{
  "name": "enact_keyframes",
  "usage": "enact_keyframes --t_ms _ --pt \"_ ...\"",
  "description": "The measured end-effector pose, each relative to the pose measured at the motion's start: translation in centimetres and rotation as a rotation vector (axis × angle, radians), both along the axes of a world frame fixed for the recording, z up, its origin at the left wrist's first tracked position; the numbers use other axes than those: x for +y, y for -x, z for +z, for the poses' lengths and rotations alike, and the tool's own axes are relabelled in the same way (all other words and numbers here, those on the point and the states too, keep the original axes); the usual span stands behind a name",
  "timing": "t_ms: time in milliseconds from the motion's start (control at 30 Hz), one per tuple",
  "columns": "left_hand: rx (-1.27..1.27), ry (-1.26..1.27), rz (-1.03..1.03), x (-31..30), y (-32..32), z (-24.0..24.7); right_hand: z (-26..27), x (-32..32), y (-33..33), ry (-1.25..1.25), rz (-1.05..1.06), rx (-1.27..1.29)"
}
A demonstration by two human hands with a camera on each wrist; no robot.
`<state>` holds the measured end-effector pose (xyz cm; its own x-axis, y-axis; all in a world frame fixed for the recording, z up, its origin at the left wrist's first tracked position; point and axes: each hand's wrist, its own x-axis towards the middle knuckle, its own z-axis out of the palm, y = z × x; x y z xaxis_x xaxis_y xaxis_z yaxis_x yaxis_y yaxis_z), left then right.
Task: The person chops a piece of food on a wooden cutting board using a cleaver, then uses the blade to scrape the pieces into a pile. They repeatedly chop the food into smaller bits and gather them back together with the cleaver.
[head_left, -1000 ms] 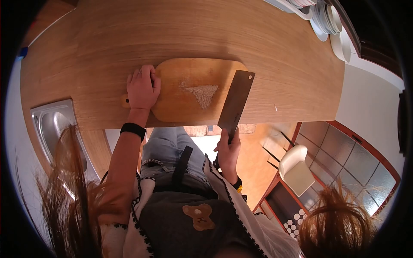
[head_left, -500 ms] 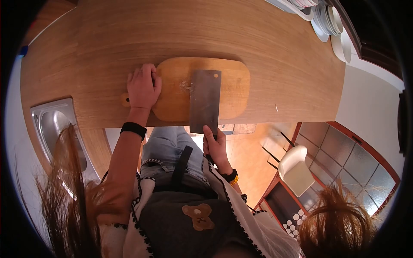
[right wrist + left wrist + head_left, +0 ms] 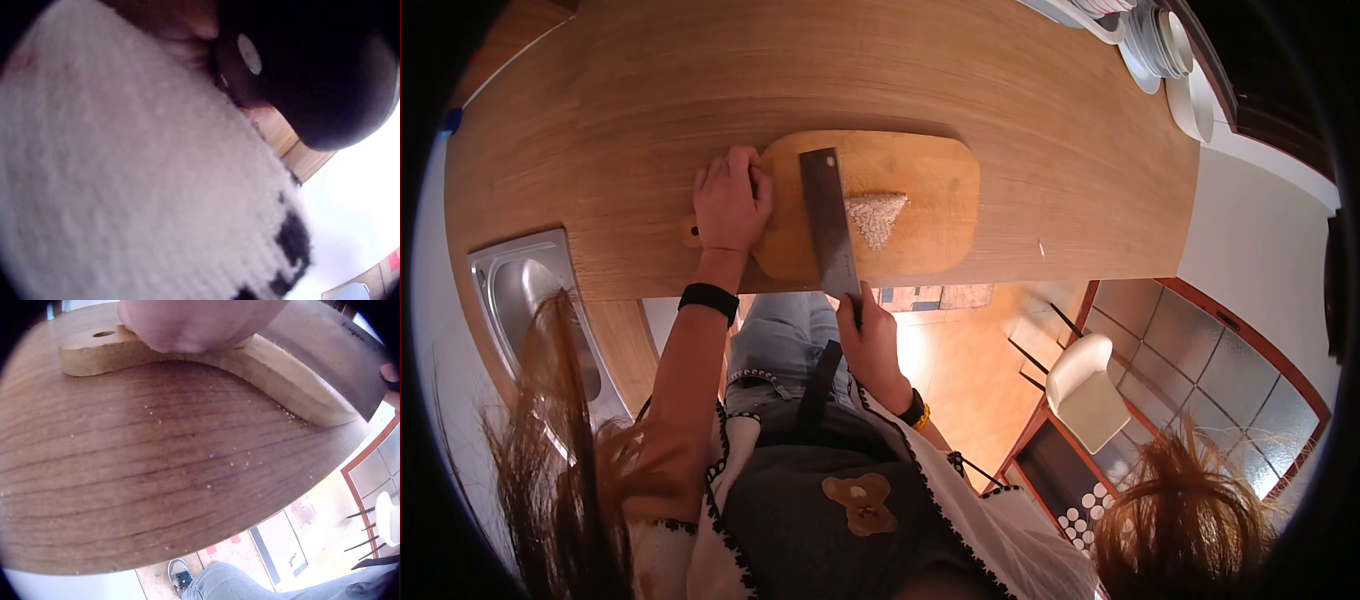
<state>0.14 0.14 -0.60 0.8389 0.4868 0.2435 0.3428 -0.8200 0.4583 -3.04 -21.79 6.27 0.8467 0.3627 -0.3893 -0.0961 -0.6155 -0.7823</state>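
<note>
A wooden cutting board (image 3: 945, 200) lies near the counter's front edge, its handle (image 3: 691, 232) to the left. My left hand (image 3: 732, 205) grips the board's left end beside that handle, fingers curled at its edge. In the left wrist view the same hand (image 3: 200, 322) covers the handle's neck. My right hand (image 3: 870, 340) holds a cleaver (image 3: 827, 215) by its dark handle, the broad blade over the board's left half and pointing away from me. Right of the blade sits a pale, finely minced heap (image 3: 877, 215) of roughly triangular shape. A cream knit sleeve (image 3: 144, 162) fills much of the right wrist view.
Crumbs (image 3: 209, 486) dot the wooden counter (image 3: 1060, 130) in front of the board. A metal sink (image 3: 530, 275) is at the left, stacked dishes (image 3: 1165, 45) at the far right. A white chair (image 3: 1088, 390) stands on the floor to the right.
The cleaver has travelled leftward across the board, from its right edge, over the minced heap, to the heap's left side. The heap shows again. The left hand stays in place.
</note>
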Motion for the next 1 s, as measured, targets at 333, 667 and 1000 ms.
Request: enact_keyframes --t_ms 333,667,1000 --pt "0.036 0.013 -0.012 -0.2 -0.3 0.7 1.6 -3.4 -1.6 -0.099 -0.33 0.311" --pt "0.017 -0.01 -0.01 -0.2 -0.3 0.4 3.5 -6.5 -18.4 0.452 0.681 -0.7" --pt "0.021 0.022 -0.018 0.0 -0.1 0.1 0.9 -6.0 -21.2 0.345 0.899 -0.823"
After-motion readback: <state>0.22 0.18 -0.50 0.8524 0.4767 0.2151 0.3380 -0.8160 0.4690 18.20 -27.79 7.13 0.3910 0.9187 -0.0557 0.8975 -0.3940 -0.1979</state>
